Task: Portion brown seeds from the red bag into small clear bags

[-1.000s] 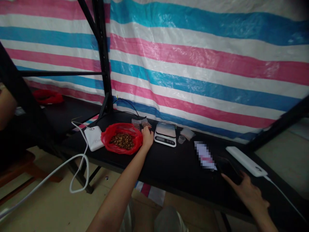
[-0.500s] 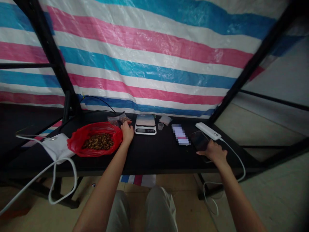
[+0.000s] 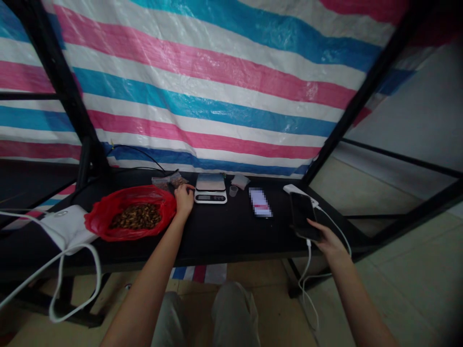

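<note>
I see the phone (image 3: 304,215) with its long axis running away from me toward the striped tarp (image 3: 217,96), far end up, screen dark, a white cable (image 3: 307,284) hanging from its near end. It sits above the right end of the black table (image 3: 224,236). My right hand (image 3: 327,239) cups it from below, fingers wrapped on its near edge, forearm reaching in from lower right. My left hand (image 3: 183,200) rests curled between the red bag (image 3: 130,217) and the scale (image 3: 210,189); whether it pinches anything, I cannot tell.
</note>
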Demonstrator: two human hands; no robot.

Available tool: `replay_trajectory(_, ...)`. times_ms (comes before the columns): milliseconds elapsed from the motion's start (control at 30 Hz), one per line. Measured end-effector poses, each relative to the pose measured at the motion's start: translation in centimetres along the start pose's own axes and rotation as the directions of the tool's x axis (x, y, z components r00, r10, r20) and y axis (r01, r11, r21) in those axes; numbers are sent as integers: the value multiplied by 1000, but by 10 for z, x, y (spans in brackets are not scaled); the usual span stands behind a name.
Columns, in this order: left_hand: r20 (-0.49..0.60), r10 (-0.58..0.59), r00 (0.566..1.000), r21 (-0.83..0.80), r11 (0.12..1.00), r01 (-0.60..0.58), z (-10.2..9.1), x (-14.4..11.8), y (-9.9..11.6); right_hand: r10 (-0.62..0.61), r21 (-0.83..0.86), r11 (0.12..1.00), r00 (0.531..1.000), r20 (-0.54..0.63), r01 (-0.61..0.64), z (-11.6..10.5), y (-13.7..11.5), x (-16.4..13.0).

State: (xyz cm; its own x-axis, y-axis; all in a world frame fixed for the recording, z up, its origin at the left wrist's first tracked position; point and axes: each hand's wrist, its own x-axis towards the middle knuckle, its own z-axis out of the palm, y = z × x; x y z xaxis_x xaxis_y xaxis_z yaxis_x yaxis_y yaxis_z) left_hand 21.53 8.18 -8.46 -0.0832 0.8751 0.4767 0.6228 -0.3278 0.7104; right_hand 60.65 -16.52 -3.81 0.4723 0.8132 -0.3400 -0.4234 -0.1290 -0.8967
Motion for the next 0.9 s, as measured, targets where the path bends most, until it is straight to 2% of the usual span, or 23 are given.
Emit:
replay_trajectory(100,13,8,1000,4,1000,-8,1,2,-1,-124,202,973,990,72,107,10,6,-8)
replay_trajectory(200,32,23,999,4,1000,-24,2,3,-2,-192,322,933,979,66,161,24,10,-8)
replay_trajectory(433,33,32,999,-19,999,-32,4,1,-1,-105,440,892,994,-21,104,37,26,12)
replay_trajectory(500,3,39,999,-21,999,-39,2,0,1,-138,479,870,990,2,120,40,27,14)
replay_trajectory(633,-149,46,988,38,998,-40,-4,3,2,-219,530,842,962,162,102,44,21,14)
replay_trajectory(733,-228,67,971,134,990,-37,-6,13,-3,-150,489,872,967,208,30,38,16,19)
replay_trajectory(800,-214,43,976,196,981,0,-4,22,-9,-58,439,898,983,173,-24,32,14,28)
replay_trajectory(900,-150,-65,987,296,949,107,4,34,-18,55,376,923,995,80,-81,24,11,45)
